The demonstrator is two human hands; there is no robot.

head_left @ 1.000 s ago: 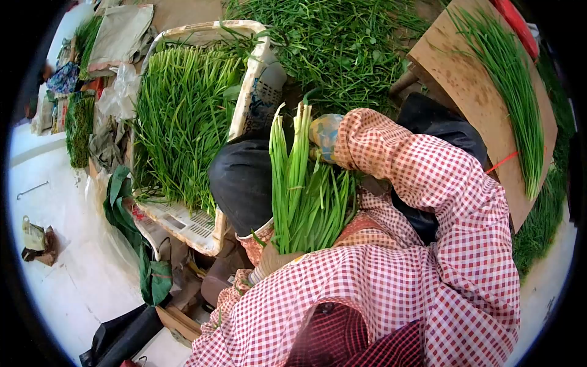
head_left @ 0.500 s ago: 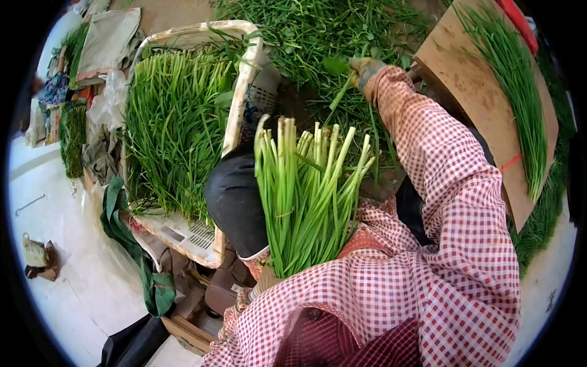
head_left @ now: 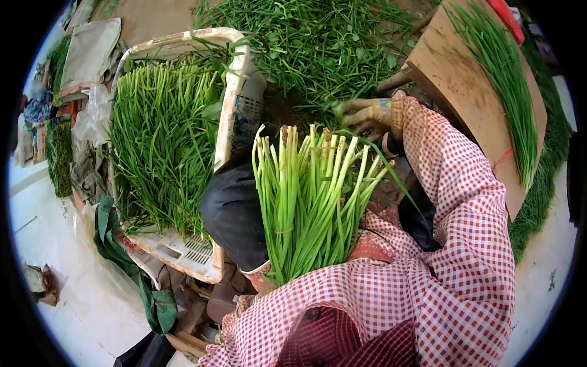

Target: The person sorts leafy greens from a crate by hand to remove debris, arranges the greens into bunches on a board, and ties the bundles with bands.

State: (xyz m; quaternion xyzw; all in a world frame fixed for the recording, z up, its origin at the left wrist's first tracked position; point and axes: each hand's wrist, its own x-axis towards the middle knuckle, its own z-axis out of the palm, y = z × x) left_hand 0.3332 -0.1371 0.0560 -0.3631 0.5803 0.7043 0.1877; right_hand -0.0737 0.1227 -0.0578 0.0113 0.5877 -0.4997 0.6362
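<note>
A bundle of garlic chives (head_left: 299,202) stands in my lap, pale cut stems upward and green leaves down behind my checked sleeve. My left hand (head_left: 267,285) is at its lower left side, closed around the leaves; most of its fingers are hidden. Past the stem ends, my right hand (head_left: 369,115), in a soiled glove, reaches over the loose greens with fingers stretched and apart. Its fingertips are smeared by motion, and no held thing shows in it. One long leaf (head_left: 394,170) sticks out to the right below that hand.
On the left, a white plastic crate (head_left: 231,104) is packed with chives. Loose greens (head_left: 324,49) cover the ground ahead. At right, a tilted board (head_left: 465,79) bears another bunch of chives (head_left: 504,85). My dark-clad knee (head_left: 235,214) sits between crate and bundle.
My right hand has come back toward me and spread its fingers, letting go of a green stalk. The bundle stays in my lap; the whole view has shifted slightly.
</note>
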